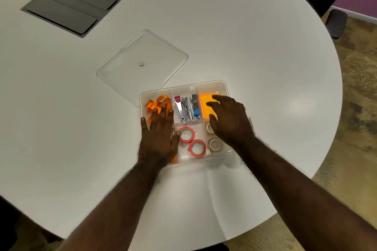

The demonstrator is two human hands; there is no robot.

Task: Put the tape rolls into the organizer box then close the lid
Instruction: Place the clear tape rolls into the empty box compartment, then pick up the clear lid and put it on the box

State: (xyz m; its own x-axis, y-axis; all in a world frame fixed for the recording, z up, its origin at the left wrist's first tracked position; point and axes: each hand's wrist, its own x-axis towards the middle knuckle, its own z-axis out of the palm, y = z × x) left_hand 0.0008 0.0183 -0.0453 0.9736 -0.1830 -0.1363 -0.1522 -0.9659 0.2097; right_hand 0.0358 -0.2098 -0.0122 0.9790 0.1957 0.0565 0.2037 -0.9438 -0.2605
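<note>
The clear organizer box [206, 83] sits on the white table, lid off. Two pink tape rolls [186, 134] [197, 148] lie in its near middle compartment. Two pale tape rolls [215, 144] [209, 128] lie in the near right compartment, one partly under my right hand. My left hand [160, 134] lies flat and open over the box's left side, fingers spread. My right hand [229, 120] hovers open over the right side, holding nothing. The clear lid [142, 65] lies flat on the table behind and left of the box.
The box also holds an orange ribbon [158, 103], staplers [186, 108] and orange sticky notes [206, 103]. A grey cable hatch [71, 5] is set into the table at the far left. The round table edge curves past on the right, with a chair [336, 22] beyond it.
</note>
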